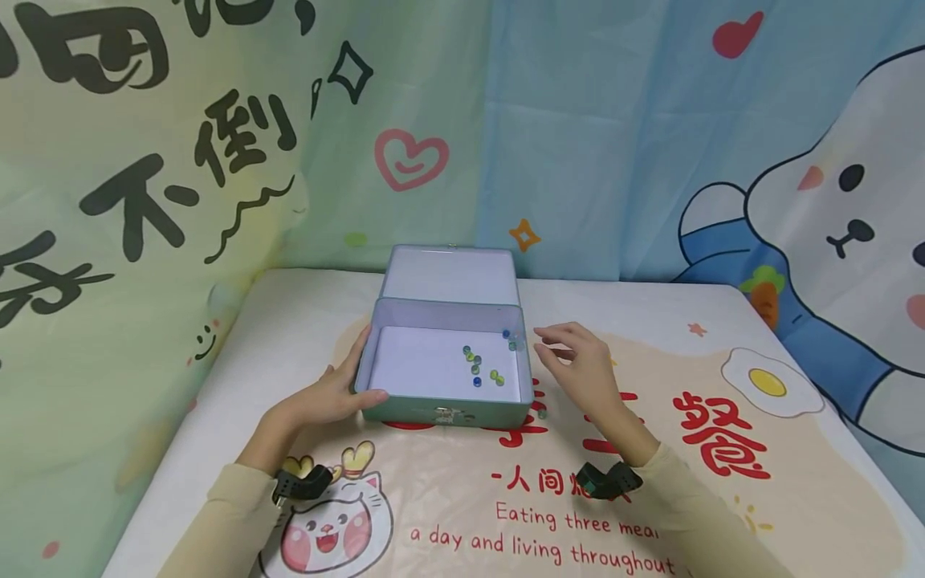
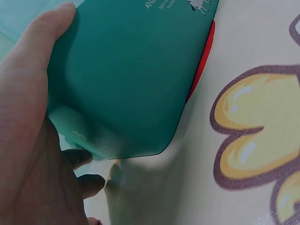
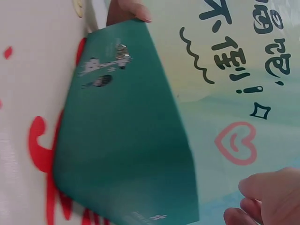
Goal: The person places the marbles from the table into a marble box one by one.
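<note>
A green tin box (image 1: pixel 448 411) with a pale inside stands on the table, its lid (image 1: pixel 448 273) raised at the back. Several small blue and green glass marbles (image 1: pixel 475 369) lie in its right half. My left hand (image 1: pixel 328 393) grips the box's front left corner, thumb over the rim and fingers along the left side. Beside the right rim, my right hand (image 1: pixel 578 357) hovers with loosely bent fingers; nothing shows between them. In the right wrist view its fingertips (image 3: pixel 251 190) are apart from the box wall (image 3: pixel 126 131).
One more marble (image 1: pixel 542 414) lies outside the box, by its front right corner. The tabletop cloth (image 1: pixel 817 482) carries printed red characters, a cat and a fried egg. Behind the table hangs a printed curtain (image 1: pixel 578 160). Each wrist wears a black strap (image 1: pixel 609 480).
</note>
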Available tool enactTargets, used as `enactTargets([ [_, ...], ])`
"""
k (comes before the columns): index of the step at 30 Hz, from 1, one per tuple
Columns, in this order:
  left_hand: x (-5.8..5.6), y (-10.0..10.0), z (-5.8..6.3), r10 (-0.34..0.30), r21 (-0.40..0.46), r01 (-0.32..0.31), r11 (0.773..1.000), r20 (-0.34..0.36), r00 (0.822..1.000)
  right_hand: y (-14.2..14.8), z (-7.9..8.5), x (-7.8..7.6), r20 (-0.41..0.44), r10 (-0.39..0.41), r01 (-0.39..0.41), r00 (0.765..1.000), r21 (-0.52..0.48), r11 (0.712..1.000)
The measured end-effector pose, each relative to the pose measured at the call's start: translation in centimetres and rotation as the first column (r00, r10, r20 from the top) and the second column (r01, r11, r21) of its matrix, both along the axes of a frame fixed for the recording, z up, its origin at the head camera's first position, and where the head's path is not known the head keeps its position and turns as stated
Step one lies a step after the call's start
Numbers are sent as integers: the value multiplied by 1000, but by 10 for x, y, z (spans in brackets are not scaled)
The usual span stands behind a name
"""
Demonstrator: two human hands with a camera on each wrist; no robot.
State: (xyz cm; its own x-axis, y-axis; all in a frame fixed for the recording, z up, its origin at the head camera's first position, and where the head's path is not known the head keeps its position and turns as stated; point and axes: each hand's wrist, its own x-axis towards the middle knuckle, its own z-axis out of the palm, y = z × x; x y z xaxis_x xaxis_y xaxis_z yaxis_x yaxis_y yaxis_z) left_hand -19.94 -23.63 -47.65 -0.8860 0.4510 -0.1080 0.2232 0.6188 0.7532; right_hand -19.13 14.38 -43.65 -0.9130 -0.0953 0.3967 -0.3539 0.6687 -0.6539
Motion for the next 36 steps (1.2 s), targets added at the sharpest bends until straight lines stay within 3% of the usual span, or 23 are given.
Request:
enactTargets([
  [7,0,0,1,1,-2,-1,1000,6,1000,11,-16,13,7,-38,38,999,-12,999],
  [20,1,-1,0,7,-18,-7,1000,9,1000,15,-50,34,199,-34,20,979,72,997],
  [25,0,-1,-1,8,-10,-8,1000,5,1000,15,-58,39,241,-32,0,970,132,991],
  [36,-2,0,-4,0,20,0,1000,-8,1000,14,-63,40,242,-31,-17,970,191,981],
])
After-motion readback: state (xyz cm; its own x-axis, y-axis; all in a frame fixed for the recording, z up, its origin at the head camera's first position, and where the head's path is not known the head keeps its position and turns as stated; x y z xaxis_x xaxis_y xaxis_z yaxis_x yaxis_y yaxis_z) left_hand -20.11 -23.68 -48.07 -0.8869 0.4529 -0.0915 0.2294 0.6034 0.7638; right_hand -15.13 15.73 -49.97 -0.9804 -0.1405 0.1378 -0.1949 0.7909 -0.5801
